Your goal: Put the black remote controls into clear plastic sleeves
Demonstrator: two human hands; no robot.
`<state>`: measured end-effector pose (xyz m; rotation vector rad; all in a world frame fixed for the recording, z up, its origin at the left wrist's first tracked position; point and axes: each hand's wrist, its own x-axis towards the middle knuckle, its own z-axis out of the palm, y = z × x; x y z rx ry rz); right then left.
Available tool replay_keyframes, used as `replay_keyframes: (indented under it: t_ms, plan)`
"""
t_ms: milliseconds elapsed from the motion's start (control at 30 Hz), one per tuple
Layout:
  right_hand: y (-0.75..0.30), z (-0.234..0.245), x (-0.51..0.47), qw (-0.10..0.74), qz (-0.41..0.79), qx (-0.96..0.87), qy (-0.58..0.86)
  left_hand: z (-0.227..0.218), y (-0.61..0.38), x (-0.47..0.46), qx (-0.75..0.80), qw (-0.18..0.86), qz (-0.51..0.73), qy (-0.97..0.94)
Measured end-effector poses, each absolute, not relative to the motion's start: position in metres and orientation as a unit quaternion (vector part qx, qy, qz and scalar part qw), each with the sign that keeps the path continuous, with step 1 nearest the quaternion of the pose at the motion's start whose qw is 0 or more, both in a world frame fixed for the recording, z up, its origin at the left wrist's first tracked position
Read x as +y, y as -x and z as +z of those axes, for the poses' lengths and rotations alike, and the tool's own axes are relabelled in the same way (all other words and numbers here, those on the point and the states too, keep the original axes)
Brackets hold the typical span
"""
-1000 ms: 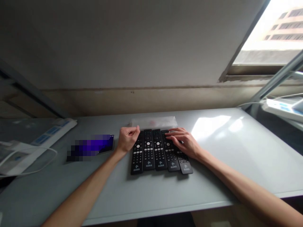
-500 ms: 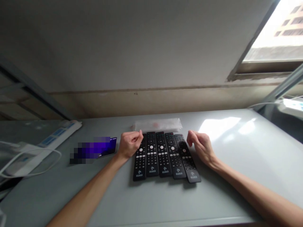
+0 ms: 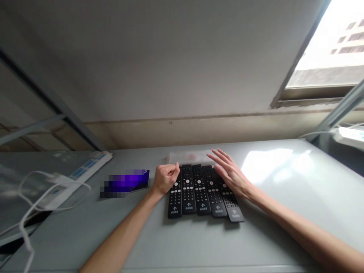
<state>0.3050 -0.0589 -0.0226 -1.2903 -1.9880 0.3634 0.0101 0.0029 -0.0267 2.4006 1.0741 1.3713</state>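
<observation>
Several black remote controls (image 3: 199, 189) lie side by side on a grey table (image 3: 278, 189), the rightmost one (image 3: 231, 201) slanted outward. My left hand (image 3: 166, 178) rests as a loose fist against the left edge of the row, nothing visible in it. My right hand (image 3: 229, 170) hovers with fingers stretched out over the top of the right-hand remotes, fingertips pointing toward a clear plastic bag (image 3: 189, 156) lying just behind the row.
A phone (image 3: 133, 181) lies left of the remotes. A white power strip (image 3: 85, 168) with a looping white cable (image 3: 34, 201) sits at the far left. A wall rises behind the table; a window (image 3: 330, 53) and metal bar are at the right.
My right hand left the remotes, curled beside the row, then opened and reached over the right remotes toward the bag. My left fist stayed put. The camera shifted slightly.
</observation>
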Motion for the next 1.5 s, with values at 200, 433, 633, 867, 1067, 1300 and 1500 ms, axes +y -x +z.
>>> replay_keyframes:
  t_ms: [200, 433, 633, 867, 1067, 1300, 1500]
  plan:
    - [-0.303, -0.033, -0.031, 0.186, 0.121, -0.815, 0.535, -0.028, -0.011, 0.002, 0.373, 0.107, 0.459, -0.799]
    - [-0.304, -0.06, -0.031, 0.256, 0.049, -0.801, 0.539, -0.025, -0.011, -0.001, 0.362, 0.104, 0.48, -0.793]
    - [-0.301, -0.038, -0.043, 0.408, 0.011, -0.753, 0.516, -0.018, -0.015, -0.01, 0.338, 0.107, 0.481, -0.802]
    - [-0.298, -0.029, -0.052, 0.512, 0.014, -0.721, 0.466, -0.015, -0.012, -0.005, 0.335, 0.081, 0.426, -0.837]
    - [-0.286, -0.024, -0.061, 0.42, 0.028, -0.801, 0.424, -0.015, -0.013, -0.006, 0.319, 0.111, 0.376, -0.863]
    - [-0.276, -0.015, -0.072, 0.317, 0.067, -0.862, 0.39, -0.019, -0.017, -0.008, 0.295, 0.1, 0.39, -0.867]
    - [-0.268, -0.01, -0.082, 0.286, 0.032, -0.878, 0.382, -0.012, -0.002, -0.002, 0.292, -0.082, 0.469, -0.829]
